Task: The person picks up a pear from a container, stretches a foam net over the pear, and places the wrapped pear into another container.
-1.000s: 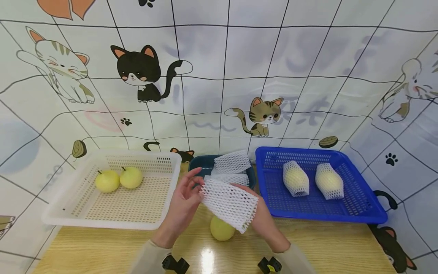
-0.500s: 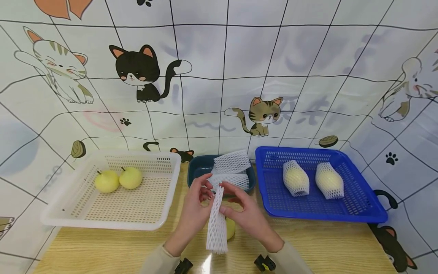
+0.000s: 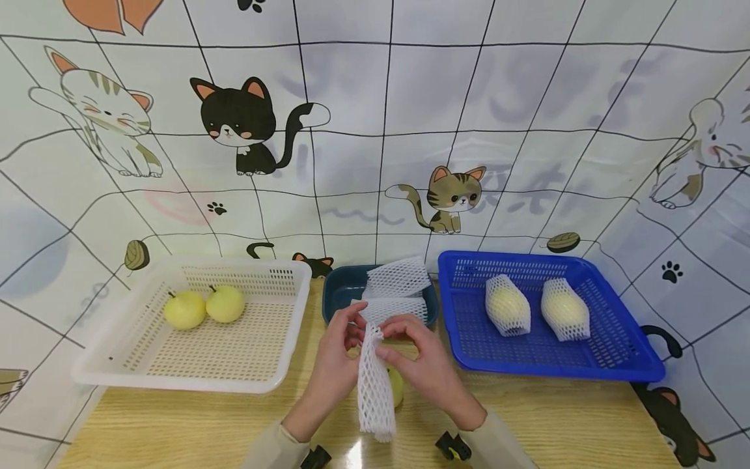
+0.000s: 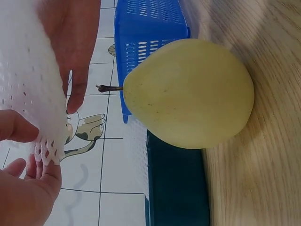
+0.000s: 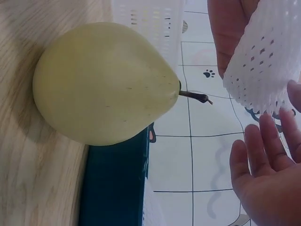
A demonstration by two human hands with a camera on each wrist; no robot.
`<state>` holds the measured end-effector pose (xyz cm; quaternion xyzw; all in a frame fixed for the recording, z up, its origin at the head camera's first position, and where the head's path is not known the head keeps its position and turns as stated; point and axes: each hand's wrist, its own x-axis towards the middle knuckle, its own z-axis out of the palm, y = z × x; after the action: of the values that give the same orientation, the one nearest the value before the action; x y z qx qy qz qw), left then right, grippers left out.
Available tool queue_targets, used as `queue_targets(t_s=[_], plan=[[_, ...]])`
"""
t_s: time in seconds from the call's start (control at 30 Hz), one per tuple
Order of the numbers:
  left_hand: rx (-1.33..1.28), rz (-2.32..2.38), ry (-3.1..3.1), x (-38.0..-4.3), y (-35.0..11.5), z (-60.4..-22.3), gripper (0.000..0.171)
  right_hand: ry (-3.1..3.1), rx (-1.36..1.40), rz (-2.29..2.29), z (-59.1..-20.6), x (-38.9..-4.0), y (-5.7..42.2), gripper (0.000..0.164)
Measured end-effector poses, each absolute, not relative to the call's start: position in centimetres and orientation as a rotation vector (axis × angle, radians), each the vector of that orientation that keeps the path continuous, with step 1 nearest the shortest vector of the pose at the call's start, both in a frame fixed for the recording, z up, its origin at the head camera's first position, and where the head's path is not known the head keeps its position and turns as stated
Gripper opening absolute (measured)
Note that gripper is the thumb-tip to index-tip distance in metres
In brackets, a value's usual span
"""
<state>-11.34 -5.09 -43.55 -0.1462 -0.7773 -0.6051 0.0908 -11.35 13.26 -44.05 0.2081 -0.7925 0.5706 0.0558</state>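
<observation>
Change in the net sleeve: A second ago we saw the net sleeve (image 3: 376, 391) wide and slanting across the hands; now it hangs narrow between them, as it did half a second ago, only a little broader and with its lower end leaning more to the right.
Meaning for the work: We judge that the attention is on the upper end of the sleeve, since both hands meet there, and that the pear is not yet inside.
Left hand: The left hand (image 3: 336, 358) pinches the edge of the sleeve, with the thumb on one face and fingertips on the other, as its wrist view shows.
Right hand: The right hand (image 3: 428, 358) also pinches this edge, between thumb and forefinger; its other fingers are spread away.
Pear against the grip: The bare pear (image 4: 193, 94) stands upright on the wooden table (image 3: 176, 420), stem upward, below the pinching fingers. In the wrist views we see it apart from both hands and from the sleeve; in the head view the sleeve hides part of it.
Behind the hands: The teal basket (image 3: 342, 286) contains more white nets (image 3: 398, 277).
Sides: Two yellow pears (image 3: 225, 304) lie in the white basket (image 3: 176, 384), and two netted pears (image 3: 507, 306) in the blue basket (image 3: 556, 371).
</observation>
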Motion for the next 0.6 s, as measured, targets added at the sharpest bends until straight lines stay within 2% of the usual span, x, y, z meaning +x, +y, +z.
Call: queue_targets(t_s=[0.13,0.3,0.5,0.6], plan=[[-0.447,-1.816,-2.311,-11.2,-5.1,-43.5,0.069,-2.418,0.602,1.779,-43.8,-11.4,13.2,0.018],[-0.451,-1.889,-2.256,-11.3,-5.2,-43.6,0.064,-2.279,0.640,1.829,-43.8,-11.5,13.3,0.007],[-0.434,-2.202,-2.097,-11.3,-6.1,-44.0,0.061,-2.052,0.520,2.055,-43.9,-11.4,13.8,0.007],[-0.461,-2.355,-2.050,-11.4,-6.6,-44.0,0.060,-2.023,0.454,2.142,-43.9,-11.4,14.0,0.012]])
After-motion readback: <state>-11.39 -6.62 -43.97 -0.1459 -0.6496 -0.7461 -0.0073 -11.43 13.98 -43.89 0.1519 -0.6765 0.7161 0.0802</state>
